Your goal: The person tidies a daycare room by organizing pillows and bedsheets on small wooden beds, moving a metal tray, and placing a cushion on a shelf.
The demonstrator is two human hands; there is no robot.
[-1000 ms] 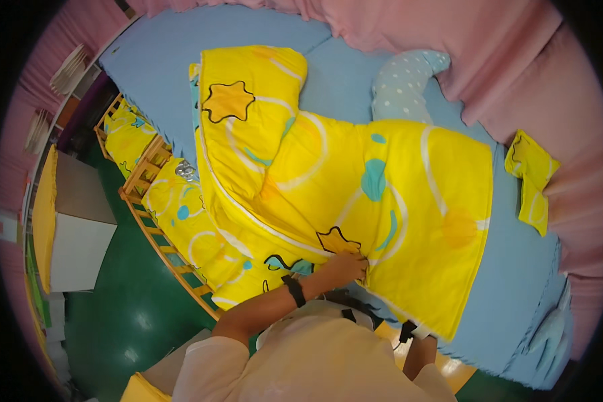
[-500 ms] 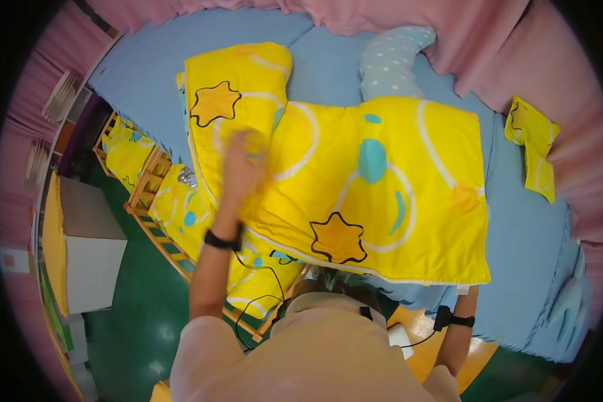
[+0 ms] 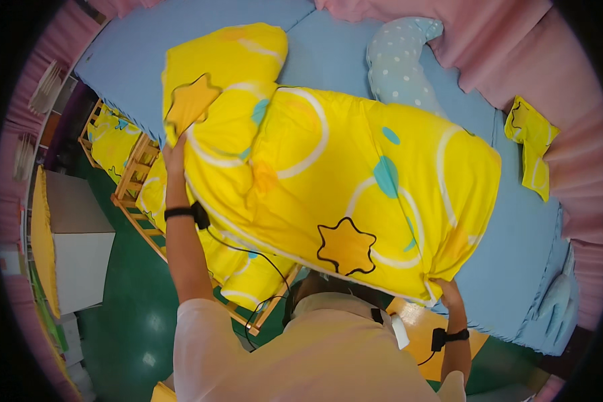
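A yellow quilt [image 3: 301,201] with star, circle and oval patterns is spread across the blue bed [image 3: 328,53]. Its left part is folded over on top of itself. My left hand [image 3: 174,155] grips the quilt's left edge beside an orange star; the quilt partly hides the fingers. At the near right corner, my right hand [image 3: 449,292] is closed on the quilt, which bunches into creases there. Beyond the quilt's far edge lies a light blue polka-dot pillow [image 3: 398,63], curved in shape.
Pink curtains [image 3: 509,53] hang along the far side. A small yellow patterned piece [image 3: 530,144] lies at the bed's right edge. To the left stand wooden cots [image 3: 132,181] with yellow bedding and a white box [image 3: 80,268]. A cord runs from my left wristband [image 3: 189,213].
My left hand has moved left from the quilt's top to its left edge. My right hand has come out from under the near right corner, which is now pulled inward and creased.
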